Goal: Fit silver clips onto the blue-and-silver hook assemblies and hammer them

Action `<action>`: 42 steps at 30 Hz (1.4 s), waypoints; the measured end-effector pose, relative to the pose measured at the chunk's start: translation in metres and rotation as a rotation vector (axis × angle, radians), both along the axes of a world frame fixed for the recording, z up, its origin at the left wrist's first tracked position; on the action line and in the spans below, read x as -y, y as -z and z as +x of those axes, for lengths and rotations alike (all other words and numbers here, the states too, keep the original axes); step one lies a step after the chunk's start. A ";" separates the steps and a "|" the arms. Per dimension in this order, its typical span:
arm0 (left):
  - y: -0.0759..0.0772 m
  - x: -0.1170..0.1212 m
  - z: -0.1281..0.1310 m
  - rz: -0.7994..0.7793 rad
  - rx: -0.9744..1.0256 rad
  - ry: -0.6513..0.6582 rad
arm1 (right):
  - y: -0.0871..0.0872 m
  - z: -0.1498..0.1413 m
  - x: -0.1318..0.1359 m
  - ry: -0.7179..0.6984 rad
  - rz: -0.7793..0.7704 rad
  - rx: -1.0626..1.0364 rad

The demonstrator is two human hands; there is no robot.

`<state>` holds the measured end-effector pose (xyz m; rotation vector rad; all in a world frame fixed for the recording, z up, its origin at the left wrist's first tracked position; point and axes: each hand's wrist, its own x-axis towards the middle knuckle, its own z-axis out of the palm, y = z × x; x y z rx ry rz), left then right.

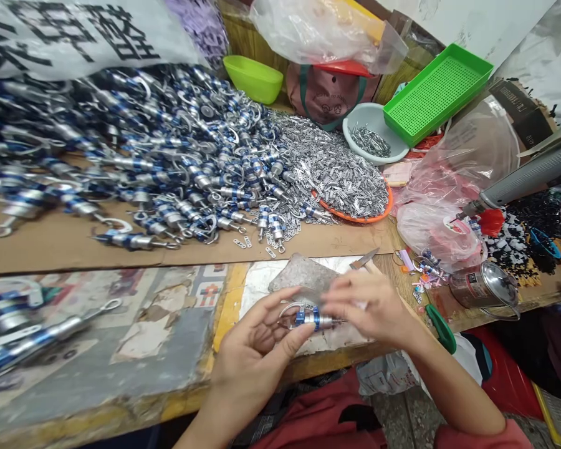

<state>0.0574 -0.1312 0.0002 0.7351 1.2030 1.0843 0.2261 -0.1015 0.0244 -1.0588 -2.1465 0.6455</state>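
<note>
My left hand [266, 355] is closed around a blue-and-silver metal fitting [312, 317] with a curved silver hook at its left end. At the fitting's other end, my right hand [369, 305] is bent with its fingers drawn together. Motion smears those fingertips, so whatever is between them is hidden. Behind both hands lies a flat grey stone-like block [299, 274] on a white sheet [257, 284]. A knife-like blade [364, 258] lies just beyond my right hand.
Similar fittings form a large pile [168, 149] on cardboard. Small metal plates [350, 184] fill an orange-rimmed tray. Behind are a pale bowl [378, 118] of metal pins and a green basket [439, 93]. A grey electric screwdriver [523, 178] and a steel mug [481, 287] are at right.
</note>
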 end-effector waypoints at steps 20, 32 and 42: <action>0.013 -0.006 0.000 -0.050 0.068 0.013 | 0.038 -0.001 -0.118 0.166 0.136 0.536; 0.017 -0.009 -0.002 -0.011 0.174 0.072 | -0.009 -0.005 -0.011 -0.042 -0.342 -0.099; 0.025 -0.009 -0.002 0.058 0.218 0.095 | 0.004 -0.010 0.006 0.010 0.065 0.126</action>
